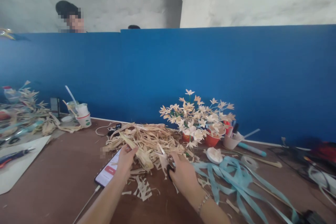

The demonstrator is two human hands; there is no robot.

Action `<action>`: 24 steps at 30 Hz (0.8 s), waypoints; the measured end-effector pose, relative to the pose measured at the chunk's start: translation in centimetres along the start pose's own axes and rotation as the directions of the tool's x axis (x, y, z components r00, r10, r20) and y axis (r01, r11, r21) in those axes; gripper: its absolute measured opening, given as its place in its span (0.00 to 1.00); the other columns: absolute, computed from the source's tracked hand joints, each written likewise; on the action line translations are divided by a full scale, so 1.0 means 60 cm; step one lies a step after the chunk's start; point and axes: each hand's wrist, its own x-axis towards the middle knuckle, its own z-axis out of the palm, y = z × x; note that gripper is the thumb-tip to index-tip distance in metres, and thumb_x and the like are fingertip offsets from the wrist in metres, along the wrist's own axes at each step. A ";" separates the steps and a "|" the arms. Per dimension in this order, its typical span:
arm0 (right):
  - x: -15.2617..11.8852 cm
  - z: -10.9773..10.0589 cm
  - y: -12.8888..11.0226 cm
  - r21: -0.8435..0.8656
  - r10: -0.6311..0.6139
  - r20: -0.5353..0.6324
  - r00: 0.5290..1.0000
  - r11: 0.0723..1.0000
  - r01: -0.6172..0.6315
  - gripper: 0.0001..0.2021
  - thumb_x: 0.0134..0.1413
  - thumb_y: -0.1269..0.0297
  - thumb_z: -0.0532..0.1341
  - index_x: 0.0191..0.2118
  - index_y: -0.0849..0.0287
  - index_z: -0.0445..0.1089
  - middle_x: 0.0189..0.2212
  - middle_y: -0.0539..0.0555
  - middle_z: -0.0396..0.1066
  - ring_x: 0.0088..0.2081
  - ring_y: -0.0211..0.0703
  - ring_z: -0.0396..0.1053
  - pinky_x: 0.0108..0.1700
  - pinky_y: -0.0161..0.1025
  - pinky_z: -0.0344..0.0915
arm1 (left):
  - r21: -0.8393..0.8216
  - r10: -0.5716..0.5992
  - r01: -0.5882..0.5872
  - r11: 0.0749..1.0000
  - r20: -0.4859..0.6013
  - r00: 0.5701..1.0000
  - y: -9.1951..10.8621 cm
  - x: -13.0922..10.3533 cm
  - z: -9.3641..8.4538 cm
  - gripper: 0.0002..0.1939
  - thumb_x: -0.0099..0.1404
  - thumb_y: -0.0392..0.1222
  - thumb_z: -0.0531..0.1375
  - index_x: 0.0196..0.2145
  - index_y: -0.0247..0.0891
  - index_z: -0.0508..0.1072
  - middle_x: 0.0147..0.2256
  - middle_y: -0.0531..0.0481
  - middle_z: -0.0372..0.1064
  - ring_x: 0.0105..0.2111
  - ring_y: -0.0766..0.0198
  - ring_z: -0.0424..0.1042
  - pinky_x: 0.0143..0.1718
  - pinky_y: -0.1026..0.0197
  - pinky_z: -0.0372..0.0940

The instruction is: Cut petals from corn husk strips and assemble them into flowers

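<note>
My left hand (126,161) is closed, thumb and fingers pinching a pale dried corn husk (129,141) at the front of the husk pile. In my right hand (182,174) is a pair of scissors (169,173); the dark handle shows at the fingers and the blades point up and away, towards the pile. Behind both hands spreads the heap of dried husks (154,133). Small cut husk scraps (143,188) lie on the table between my forearms. A lit phone (106,172) lies partly under my left hand, a cable plugged into its near end.
Husk flowers (189,112) stand in orange pots (211,140) at the back. Blue ribbon (236,178) is tangled at right, near a tape roll (249,163). A paper cup (84,120) stands back left. A blue partition (168,66) borders the table; a person (68,12) is behind it.
</note>
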 end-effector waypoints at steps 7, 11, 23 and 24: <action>0.007 -0.026 0.010 -0.004 -0.158 0.198 0.967 0.987 0.162 0.21 0.36 0.74 0.55 0.42 0.57 0.64 0.38 0.54 0.68 0.40 0.44 0.64 0.39 0.33 0.55 | 0.099 0.084 -0.136 0.986 0.413 0.907 0.043 0.002 0.008 0.19 0.48 0.50 0.63 0.34 0.34 0.75 0.34 0.46 0.75 0.38 0.55 0.71 0.41 0.58 0.63; 0.016 -0.034 0.013 -0.039 -0.225 0.235 0.946 0.970 0.241 0.21 0.37 0.72 0.56 0.43 0.58 0.64 0.39 0.55 0.68 0.41 0.45 0.64 0.39 0.34 0.54 | 0.087 0.080 -0.170 0.982 0.621 0.780 0.067 -0.009 0.020 0.19 0.49 0.47 0.63 0.40 0.37 0.75 0.44 0.46 0.72 0.46 0.53 0.68 0.49 0.55 0.59; 0.026 -0.013 0.000 -0.088 -0.253 0.396 0.883 0.947 0.310 0.15 0.43 0.54 0.61 0.39 0.54 0.71 0.31 0.51 0.73 0.34 0.42 0.68 0.31 0.33 0.53 | 0.152 0.053 -0.183 0.971 0.610 0.790 0.062 -0.010 0.048 0.23 0.50 0.46 0.63 0.44 0.35 0.73 0.47 0.45 0.70 0.50 0.49 0.65 0.52 0.53 0.56; 0.028 -0.011 0.001 -0.101 -0.237 0.407 0.882 0.948 0.301 0.14 0.44 0.53 0.61 0.37 0.54 0.71 0.29 0.50 0.73 0.33 0.42 0.68 0.30 0.33 0.52 | 0.151 0.053 -0.179 0.972 0.601 0.798 0.064 -0.010 0.049 0.24 0.49 0.46 0.63 0.44 0.35 0.73 0.47 0.45 0.70 0.50 0.49 0.65 0.53 0.52 0.56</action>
